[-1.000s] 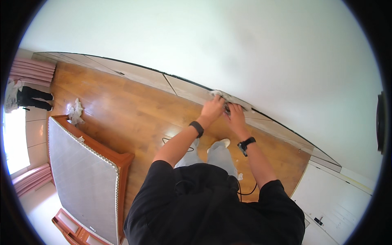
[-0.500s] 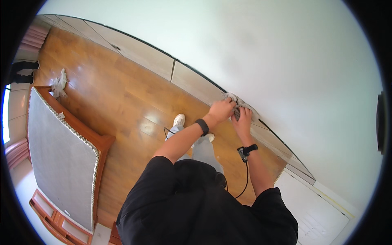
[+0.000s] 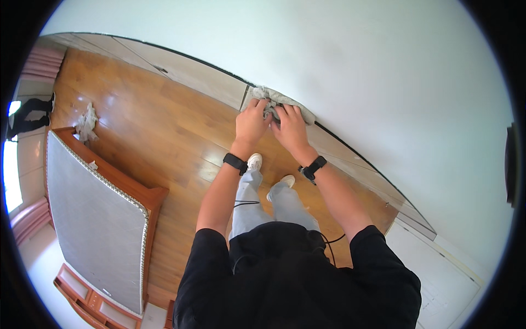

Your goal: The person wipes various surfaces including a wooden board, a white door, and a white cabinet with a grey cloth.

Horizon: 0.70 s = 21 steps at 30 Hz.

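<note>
A crumpled grey-white cloth lies along the dark-edged top of the pale lower wall panels, bunched up at its left end. My left hand has its fingers curled into the bunched part. Close beside it, my right hand presses on the cloth with bent fingers, the thumb toward the left hand. Folds of the cloth hide some of the fingertips. Both wrists wear black bands.
Behind the panel edge rises a white wall. To the left stands a grey padded bed piece with a reddish wood frame. Pale crumpled material lies on the wooden floor. Another person's dark-clothed legs show at far left.
Both hands and the cloth have slid left along the panel's top edge. My right arm has swung leftward, and the view has shifted slightly.
</note>
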### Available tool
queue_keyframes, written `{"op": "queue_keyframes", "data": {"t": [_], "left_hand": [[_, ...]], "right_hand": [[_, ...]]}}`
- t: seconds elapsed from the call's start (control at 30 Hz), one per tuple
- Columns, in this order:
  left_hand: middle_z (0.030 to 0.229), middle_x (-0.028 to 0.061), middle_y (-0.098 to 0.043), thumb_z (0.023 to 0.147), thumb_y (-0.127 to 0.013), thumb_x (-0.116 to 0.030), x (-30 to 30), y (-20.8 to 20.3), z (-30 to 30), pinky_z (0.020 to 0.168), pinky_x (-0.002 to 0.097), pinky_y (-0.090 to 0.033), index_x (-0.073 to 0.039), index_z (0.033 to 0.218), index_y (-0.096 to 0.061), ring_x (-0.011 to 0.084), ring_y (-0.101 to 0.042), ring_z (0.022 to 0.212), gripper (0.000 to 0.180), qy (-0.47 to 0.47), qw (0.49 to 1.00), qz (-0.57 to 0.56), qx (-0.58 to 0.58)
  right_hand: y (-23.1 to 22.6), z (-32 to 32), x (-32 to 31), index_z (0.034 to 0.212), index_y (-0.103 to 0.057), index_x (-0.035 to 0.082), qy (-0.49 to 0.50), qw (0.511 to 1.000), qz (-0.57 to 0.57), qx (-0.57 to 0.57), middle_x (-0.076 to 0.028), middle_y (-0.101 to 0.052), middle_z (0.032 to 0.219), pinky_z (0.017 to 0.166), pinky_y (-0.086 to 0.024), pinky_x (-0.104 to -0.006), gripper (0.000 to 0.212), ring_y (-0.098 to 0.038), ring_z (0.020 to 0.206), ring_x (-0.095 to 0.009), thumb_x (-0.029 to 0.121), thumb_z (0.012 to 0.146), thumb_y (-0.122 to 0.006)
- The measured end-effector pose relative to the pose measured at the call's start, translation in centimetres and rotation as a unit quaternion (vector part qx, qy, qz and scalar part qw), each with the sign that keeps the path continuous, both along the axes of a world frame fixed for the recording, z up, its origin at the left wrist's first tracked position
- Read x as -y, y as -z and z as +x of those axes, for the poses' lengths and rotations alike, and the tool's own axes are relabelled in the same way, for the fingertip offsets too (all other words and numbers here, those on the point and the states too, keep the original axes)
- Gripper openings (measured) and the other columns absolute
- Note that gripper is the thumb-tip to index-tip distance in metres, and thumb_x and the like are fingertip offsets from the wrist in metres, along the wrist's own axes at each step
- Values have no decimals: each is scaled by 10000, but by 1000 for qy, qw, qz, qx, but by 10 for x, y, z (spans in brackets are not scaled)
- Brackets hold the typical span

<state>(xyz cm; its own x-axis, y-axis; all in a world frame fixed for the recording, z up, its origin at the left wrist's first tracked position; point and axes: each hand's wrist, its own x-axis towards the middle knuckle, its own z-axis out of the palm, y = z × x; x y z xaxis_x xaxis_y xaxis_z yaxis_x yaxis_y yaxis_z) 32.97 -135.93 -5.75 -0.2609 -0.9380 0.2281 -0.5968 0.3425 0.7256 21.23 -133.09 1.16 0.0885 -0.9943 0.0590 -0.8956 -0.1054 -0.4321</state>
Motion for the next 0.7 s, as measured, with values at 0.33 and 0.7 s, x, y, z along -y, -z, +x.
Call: {"op": "queue_keyframes", "data": {"t": [0.33,0.7], "left_hand": [[850,112,-515,667,-624,-168,-10,-14,-13,560,380,-471,-64,867,-496,301,-566,701,259,36,996,-20,84],[816,141,-539,663,-623,-183,-23,-45,-48,547,394,-474,-36,833,-508,328,-565,663,253,135,980,85,119]], "right_hand": [[1,-11,-16,949,-519,-26,-3,999,18,46,-156,-528,1002,825,-406,-360,307,-461,966,-304,64,663,-584],[18,-41,-58,920,-517,19,67,996,-23,47,-108,-518,1025,820,-420,-347,298,-453,987,-271,52,626,-559]]}}
